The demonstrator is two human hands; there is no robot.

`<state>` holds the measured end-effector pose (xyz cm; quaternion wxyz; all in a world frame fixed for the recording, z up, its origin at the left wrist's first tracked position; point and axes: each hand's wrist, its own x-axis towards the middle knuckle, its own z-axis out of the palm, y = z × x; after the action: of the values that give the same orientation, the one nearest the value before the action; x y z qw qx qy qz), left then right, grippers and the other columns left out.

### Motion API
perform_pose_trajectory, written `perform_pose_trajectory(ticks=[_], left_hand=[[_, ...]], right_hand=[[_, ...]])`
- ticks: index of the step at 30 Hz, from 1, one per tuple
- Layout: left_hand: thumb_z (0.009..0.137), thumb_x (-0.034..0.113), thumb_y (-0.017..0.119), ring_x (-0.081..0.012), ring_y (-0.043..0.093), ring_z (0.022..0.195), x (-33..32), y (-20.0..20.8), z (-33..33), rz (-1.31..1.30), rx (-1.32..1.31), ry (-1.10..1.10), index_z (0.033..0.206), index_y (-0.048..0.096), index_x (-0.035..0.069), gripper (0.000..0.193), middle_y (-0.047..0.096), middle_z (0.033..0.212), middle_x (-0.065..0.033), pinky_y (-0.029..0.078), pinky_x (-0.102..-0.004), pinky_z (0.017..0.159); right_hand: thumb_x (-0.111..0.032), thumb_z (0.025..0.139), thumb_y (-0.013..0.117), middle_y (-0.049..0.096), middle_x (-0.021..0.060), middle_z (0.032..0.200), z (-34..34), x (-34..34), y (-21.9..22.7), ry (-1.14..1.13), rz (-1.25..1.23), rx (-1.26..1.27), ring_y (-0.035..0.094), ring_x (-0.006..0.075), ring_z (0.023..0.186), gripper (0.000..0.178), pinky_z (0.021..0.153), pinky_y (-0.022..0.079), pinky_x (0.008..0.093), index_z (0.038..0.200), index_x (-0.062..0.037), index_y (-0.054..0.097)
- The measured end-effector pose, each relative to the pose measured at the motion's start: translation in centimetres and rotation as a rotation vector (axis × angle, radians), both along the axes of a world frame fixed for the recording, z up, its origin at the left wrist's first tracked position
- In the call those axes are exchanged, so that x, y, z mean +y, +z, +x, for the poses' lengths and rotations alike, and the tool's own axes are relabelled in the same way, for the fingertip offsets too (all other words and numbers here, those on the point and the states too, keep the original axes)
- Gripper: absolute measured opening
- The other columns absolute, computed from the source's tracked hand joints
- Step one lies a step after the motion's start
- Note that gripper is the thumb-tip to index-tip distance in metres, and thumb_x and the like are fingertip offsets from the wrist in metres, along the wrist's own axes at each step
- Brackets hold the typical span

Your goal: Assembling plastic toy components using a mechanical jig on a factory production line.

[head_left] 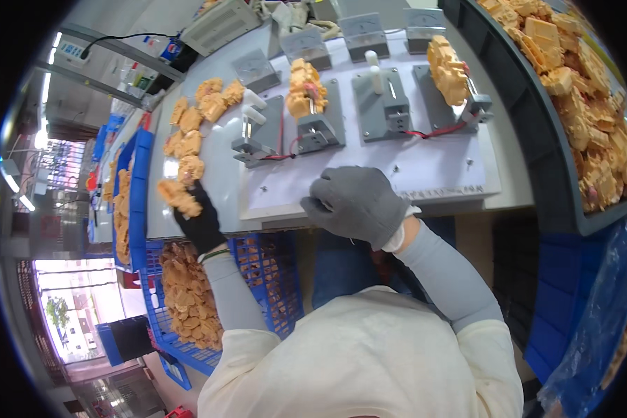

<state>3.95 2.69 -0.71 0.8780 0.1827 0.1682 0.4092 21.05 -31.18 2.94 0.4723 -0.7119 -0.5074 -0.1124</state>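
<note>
My left hand (202,221), in a black glove, is closed on a tan molded plastic part (178,198) at the table's left front edge. My right hand (361,203), gloved in grey, curls its fingers over the front of a white board (279,188); whether anything is in them is hidden. Several grey fixtures with red wires are mounted on that board. A tan part (306,88) sits on the second fixture from the left, and another (447,70) on the rightmost. The leftmost fixture (260,132) and the third (382,104) hold none, their white handles raised.
Loose tan parts (190,120) lie left of the board. Analog meters (361,38) stand behind the fixtures. A dark bin (536,132) heaped with tan parts is at the right. A blue crate (266,279) of parts sits below the table, with a blue tray (141,195) further left.
</note>
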Motion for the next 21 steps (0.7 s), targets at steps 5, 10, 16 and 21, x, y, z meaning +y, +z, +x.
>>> perform_pose_trajectory(ticks=[5, 10, 16, 21], left_hand=[[0.083, 0.019, 0.062, -0.0173, 0.054, 0.084, -0.9, 2.5, -3.8, 0.087, -0.436, -0.273, 0.129, 0.038, 0.010, 0.052, 0.051, 0.109, -0.0074, 0.047, -0.0290, 0.070], [0.074, 0.013, 0.067, -0.0144, 0.053, 0.079, -4.5, 4.7, -4.3, 0.046, -0.702, -0.429, 0.117, 0.049, 0.010, 0.047, 0.051, 0.110, -0.0067, 0.045, -0.0210, 0.049], [0.082, 0.018, 0.062, -0.0175, 0.053, 0.082, -6.2, 6.0, -5.5, 0.286, -0.676, -0.237, 0.124, 0.040, 0.001, 0.051, 0.047, 0.120, -0.0146, 0.047, -0.0225, 0.055], [0.077, 0.051, 0.063, -0.0169, 0.050, 0.074, -7.2, 5.9, -2.7, 0.247, -0.775, -0.511, 0.126, 0.036, -0.005, 0.079, 0.051, 0.100, -0.0113, 0.044, -0.0255, 0.056]], right_hand=[[-0.017, 0.071, 0.066, 0.054, 0.0067, 0.062, -0.4, -1.3, 0.3, 0.045, 0.025, -0.040, 0.055, 0.0253, 0.057, 0.014, 0.050, 0.044, 0.0355, 0.063, -0.0085, 0.057], [-0.013, 0.069, 0.069, 0.061, 0.0052, 0.074, -0.9, -6.1, 0.5, 0.087, -0.034, -0.076, 0.060, 0.0244, 0.065, 0.015, 0.056, 0.047, 0.0331, 0.082, -0.0103, 0.063], [-0.004, 0.068, 0.071, 0.062, 0.0095, 0.093, 4.0, -13.0, 1.3, -0.485, 0.000, -0.151, 0.060, 0.0235, 0.085, 0.029, 0.073, 0.049, 0.0301, 0.096, -0.0068, 0.064], [-0.002, 0.072, 0.070, 0.057, 0.0079, 0.106, 7.9, -15.2, -1.8, -0.443, -0.218, 0.194, 0.055, 0.0179, 0.098, 0.026, 0.078, 0.049, 0.0286, 0.098, -0.0043, 0.066]])
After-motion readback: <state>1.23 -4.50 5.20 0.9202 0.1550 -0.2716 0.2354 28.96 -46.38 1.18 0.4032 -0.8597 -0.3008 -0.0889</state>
